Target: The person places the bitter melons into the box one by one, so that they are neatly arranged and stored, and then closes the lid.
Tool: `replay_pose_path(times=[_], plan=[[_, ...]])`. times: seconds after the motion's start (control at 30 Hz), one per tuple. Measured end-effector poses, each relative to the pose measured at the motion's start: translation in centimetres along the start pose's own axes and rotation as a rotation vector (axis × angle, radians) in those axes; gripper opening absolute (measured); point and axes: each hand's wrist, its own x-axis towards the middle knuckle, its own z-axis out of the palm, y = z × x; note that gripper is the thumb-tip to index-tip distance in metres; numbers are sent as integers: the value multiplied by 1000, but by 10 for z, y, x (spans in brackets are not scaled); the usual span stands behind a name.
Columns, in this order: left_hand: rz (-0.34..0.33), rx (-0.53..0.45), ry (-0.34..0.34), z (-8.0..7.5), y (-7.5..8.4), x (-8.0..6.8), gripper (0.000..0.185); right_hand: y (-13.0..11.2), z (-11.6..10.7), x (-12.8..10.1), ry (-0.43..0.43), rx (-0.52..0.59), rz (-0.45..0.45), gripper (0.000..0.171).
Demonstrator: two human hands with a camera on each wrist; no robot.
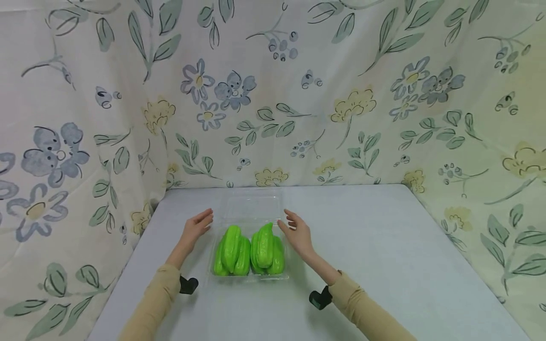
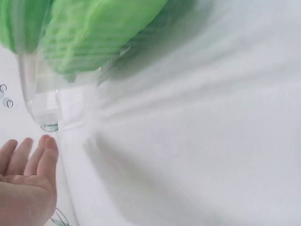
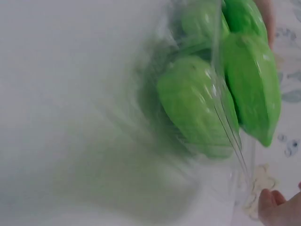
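Note:
A clear plastic clamshell box (image 1: 268, 278) lies on the white table, its see-through lid (image 1: 252, 204) folded back behind it. Two piles of glossy green, long, pointed fruits sit side by side in the box, a left pile (image 1: 232, 251) and a right pile (image 1: 266, 251). My left hand (image 1: 197, 230) hovers left of the lid and holds nothing, its fingers extended. To the right of the lid, my right hand (image 1: 298, 238) is also free, fingers loosely bent. Both wrist views show the fruits (image 2: 94, 35) (image 3: 254, 80) through or above the clear wall.
The white-covered table (image 1: 384, 255) stretches to both sides and in front of the box. A floral curtain (image 1: 273, 94) hangs behind the table and along its sides. Each wrist carries a small black camera (image 1: 188, 285).

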Motion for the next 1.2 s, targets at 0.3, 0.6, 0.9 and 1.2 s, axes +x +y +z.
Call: replay_pose_path(times=[0.3,0.6,0.9,1.2], plan=[[-171,162,-149,-3,13,12,59,12,-4,33,-118,333,450,57],[-181,245,-250,4,15,20,55,16,2,42,-300,568,620,64],[-166,268,-100,11,14,24,45,21,-7,41,-311,585,568,63],[-9,223,-13,27,15,28,37,36,-34,43,-342,538,476,61]])
